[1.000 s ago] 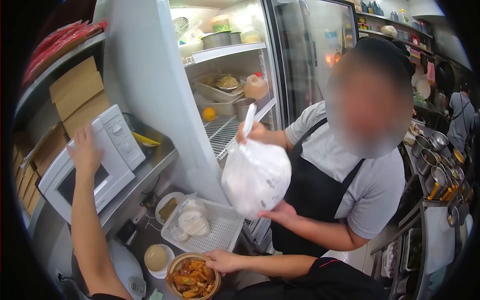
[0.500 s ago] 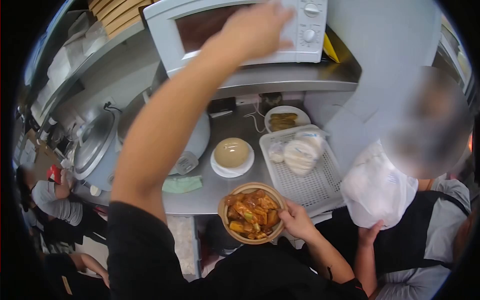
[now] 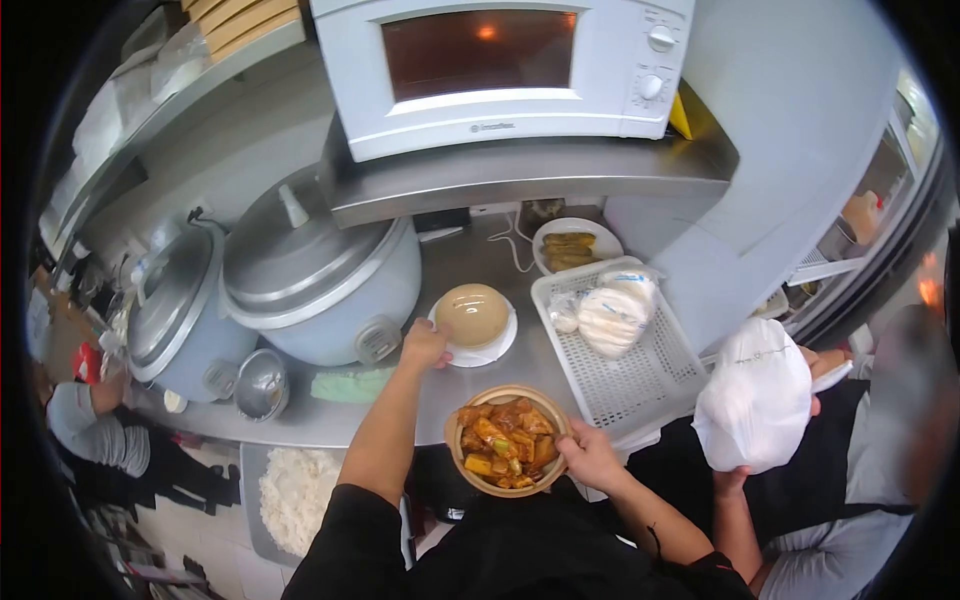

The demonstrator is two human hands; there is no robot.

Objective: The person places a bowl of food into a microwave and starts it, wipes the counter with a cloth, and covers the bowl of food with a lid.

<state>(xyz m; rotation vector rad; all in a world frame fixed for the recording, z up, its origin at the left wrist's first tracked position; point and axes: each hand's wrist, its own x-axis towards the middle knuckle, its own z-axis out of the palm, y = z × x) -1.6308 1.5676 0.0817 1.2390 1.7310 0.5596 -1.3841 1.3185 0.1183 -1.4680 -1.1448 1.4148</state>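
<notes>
My right hand [image 3: 590, 455] grips the right side of a beige clay pot [image 3: 463, 466], fingers closed on its handle. Chunks of meat and yellow pieces in brown sauce [image 3: 505, 440] fill the pot, which is held level in front of my body. My left hand [image 3: 427, 345] is at the left rim of a white plate [image 3: 490, 353], fingers closed at its edge. On that plate sits a tan bowl [image 3: 472, 314] with nothing in it.
A white microwave [image 3: 500, 115] stands on the steel shelf above. Large rice cookers [image 3: 320, 290] are at left, with a tub of rice [image 3: 300, 495] below. A perforated basket [image 3: 625, 390] holds bagged items. At right, a person holds a white bag [image 3: 755, 400].
My left hand has come down from the front of the microwave to the white plate's rim. The clay pot stays in my right hand. The person at right has shifted lower.
</notes>
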